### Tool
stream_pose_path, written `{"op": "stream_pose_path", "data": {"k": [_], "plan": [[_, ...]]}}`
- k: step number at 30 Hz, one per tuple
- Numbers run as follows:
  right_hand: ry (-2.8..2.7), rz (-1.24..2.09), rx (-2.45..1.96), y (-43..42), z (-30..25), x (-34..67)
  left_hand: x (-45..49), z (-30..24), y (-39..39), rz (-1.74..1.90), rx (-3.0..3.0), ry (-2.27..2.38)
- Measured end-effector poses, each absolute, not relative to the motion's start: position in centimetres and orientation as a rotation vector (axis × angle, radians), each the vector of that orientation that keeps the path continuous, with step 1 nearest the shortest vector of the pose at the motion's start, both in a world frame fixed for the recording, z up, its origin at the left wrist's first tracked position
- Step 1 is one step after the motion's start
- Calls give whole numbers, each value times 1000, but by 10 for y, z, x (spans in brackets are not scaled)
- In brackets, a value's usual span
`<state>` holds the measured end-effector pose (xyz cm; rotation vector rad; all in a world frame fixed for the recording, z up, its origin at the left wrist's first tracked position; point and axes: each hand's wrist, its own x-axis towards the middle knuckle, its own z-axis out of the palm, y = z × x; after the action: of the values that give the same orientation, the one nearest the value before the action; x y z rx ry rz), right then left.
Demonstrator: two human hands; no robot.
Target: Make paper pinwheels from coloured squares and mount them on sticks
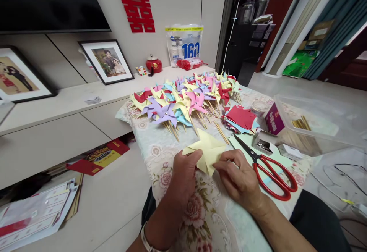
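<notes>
A pale yellow folded paper piece (208, 149) lies on the floral tablecloth (156, 149) in front of me. My left hand (183, 177) pinches its left edge with fingers closed. My right hand (239, 177) pinches its lower right edge, fingers also closed on the paper. Red-handled scissors (269, 170) lie just right of my right hand, blades pointing away from me.
A heap of coloured paper pinwheels (186, 97) on sticks covers the far table. A stack of red paper squares (241, 119), a tape roll (259, 107), a clear plastic box (315, 124) with sticks and small boxes stand at right. A low cabinet (57, 130) runs along the left.
</notes>
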<state>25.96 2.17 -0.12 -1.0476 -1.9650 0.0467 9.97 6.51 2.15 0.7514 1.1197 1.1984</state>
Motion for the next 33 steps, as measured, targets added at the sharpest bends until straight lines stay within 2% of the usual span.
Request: {"op": "stream_pose_path", "data": {"k": [5, 17, 33], "plan": [[-2035, 55, -1050, 23, 2, 258, 106, 12, 65, 1115, 642, 998], [-1855, 390, -1193, 24, 2, 258, 108, 7, 58, 1039, 841, 1185], [-1731, 510, -1369, 27, 4, 256, 113, -5, 55, 1001, 1112, 1362]]}}
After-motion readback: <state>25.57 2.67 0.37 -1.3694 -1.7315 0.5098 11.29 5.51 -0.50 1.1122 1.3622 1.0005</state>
